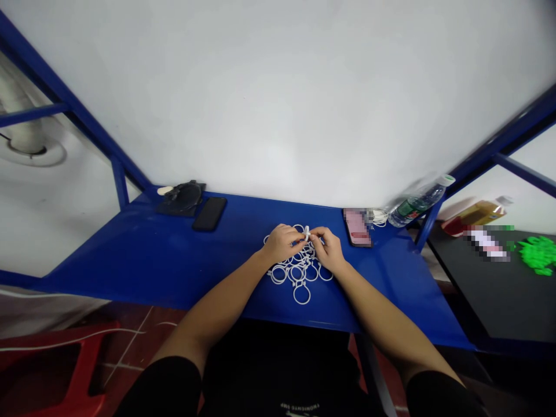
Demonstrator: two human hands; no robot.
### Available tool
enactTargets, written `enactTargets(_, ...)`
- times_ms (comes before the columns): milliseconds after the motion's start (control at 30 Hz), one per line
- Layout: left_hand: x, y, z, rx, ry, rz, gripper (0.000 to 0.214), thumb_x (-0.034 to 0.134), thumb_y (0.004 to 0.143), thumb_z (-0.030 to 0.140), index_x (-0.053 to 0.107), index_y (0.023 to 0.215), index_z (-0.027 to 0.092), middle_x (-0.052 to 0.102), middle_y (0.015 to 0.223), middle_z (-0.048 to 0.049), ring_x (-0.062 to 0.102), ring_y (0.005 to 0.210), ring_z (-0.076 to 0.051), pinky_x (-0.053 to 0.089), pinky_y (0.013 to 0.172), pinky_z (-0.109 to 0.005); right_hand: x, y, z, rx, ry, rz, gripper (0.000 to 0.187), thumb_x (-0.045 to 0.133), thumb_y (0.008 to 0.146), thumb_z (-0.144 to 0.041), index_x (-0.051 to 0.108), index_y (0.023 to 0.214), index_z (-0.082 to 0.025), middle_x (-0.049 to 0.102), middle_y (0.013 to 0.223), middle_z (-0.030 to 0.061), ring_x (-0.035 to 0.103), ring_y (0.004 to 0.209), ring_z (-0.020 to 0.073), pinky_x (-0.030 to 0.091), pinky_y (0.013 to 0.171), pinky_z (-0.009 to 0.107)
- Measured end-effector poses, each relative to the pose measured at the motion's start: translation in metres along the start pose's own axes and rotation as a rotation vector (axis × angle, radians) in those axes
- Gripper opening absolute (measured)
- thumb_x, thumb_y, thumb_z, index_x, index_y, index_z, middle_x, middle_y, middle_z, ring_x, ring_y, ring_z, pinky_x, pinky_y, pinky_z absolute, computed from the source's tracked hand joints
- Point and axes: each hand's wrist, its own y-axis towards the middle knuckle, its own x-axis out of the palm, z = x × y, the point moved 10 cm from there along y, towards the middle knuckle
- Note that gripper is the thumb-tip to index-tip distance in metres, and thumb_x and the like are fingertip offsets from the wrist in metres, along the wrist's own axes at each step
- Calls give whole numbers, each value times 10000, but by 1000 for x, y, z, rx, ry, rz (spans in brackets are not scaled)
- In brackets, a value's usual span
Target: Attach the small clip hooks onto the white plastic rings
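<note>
Over a pile of white plastic rings (297,273) on the blue tabletop, both my hands come together at one small white ring (307,233). The fingers of my left hand (281,242) pinch it from the left. From the right, the thumb and fingers of my right hand (326,248) close on the same ring, seen nearly edge-on. The pile spreads beneath and in front of my hands, and each loose ring has a small tab or clip on its rim. My hands cover part of the pile.
A black phone (209,214) and a dark plastic bag (182,198) lie at the back left. To the right are a phone with a lit screen (358,227), a white cable (379,217) and a clear bottle (419,202). Green pieces (538,255) sit on a black side table (504,301).
</note>
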Motion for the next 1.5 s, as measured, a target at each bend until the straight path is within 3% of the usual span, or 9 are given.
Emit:
enactTargets(100, -5, 2, -3, -14, 8, 14, 269, 591, 1003, 308, 688, 771, 210, 696, 723, -17, 639, 729, -159, 441, 777, -336, -2, -1, 6, 38, -8, 18, 241, 546, 1043, -446, 640, 1113, -236, 746, 938, 58, 716, 812, 213, 589, 753, 349)
enactTargets(200, -15, 3, -23, -96, 57, 41, 252, 597, 1002, 282, 707, 786, 212, 694, 718, -17, 644, 734, -163, 440, 812, -342, -1, 1, 14, 71, -61, 4, 261, 551, 1036, -427, 635, 1192, -236, 745, 957, 60, 713, 858, 230, 587, 793, 375)
enactTargets(400, -28, -5, -92, -438, 239, -30, 126, 659, 955, 243, 768, 903, 208, 750, 834, -51, 688, 835, -210, 429, 807, -350, 22, 8, 18, -12, -274, -228, 254, 565, 1024, -381, 707, 1149, -211, 757, 1123, 121, 671, 1076, 299, 508, 993, 489)
enactTargets(567, -23, -14, -115, -594, 308, -152, 174, 622, 975, 277, 787, 976, 223, 779, 948, -59, 703, 932, -235, 444, 825, -351, 35, 4, 24, 23, -371, -369, 313, 556, 1037, -428, 717, 1233, -244, 710, 1326, 121, 615, 1255, 315, 361, 1166, 604)
enactTargets(700, -16, -17, -118, -620, 331, -185, 209, 619, 985, 324, 799, 1053, 241, 786, 1023, -62, 693, 995, -261, 467, 854, -369, 44, -3, 25, 67, -421, -475, 366, 536, 1045, -475, 701, 1305, -278, 649, 1456, 106, 511, 1404, 351, 248, 1212, 696)
enactTargets(833, -11, -16, -115, -570, 281, -140, 264, 641, 984, 380, 787, 1160, 249, 794, 1095, -67, 684, 1028, -268, 492, 904, -383, 50, -6, 25, 67, -425, -535, 386, 513, 1056, -501, 690, 1334, -301, 610, 1512, 90, 471, 1451, 362, 210, 1216, 731)
enactTargets(1000, -7, -13, -109, -486, 186, -81, 265, 699, 950, 387, 790, 1143, 230, 799, 1129, -76, 688, 1070, -296, 502, 962, -440, 49, -7, 28, 64, -429, -518, 411, 529, 1048, -524, 682, 1350, -291, 605, 1512, 109, 470, 1450, 385, 208, 1205, 755)
enactTargets(1333, 2, -18, -114, -529, 150, -99, 293, 722, 937, 445, 782, 1162, 267, 707, 1376, -89, 560, 1366, -354, 377, 1154, -578, 47, -4, 25, 48, -403, -484, 423, 524, 1045, -547, 696, 1317, -274, 679, 1360, 124, 542, 1352, 340, 223, 1215, 717)
enactTargets(1500, -1, -13, -104, -456, 122, -60, 288, 679, 974, 411, 773, 1177, 230, 687, 1401, -101, 566, 1363, -317, 401, 1161, -536, 46, -4, 25, 64, -391, -476, 421, 551, 1037, -535, 688, 1316, -252, 682, 1343, 126, 553, 1337, 331, 226, 1217, 712)
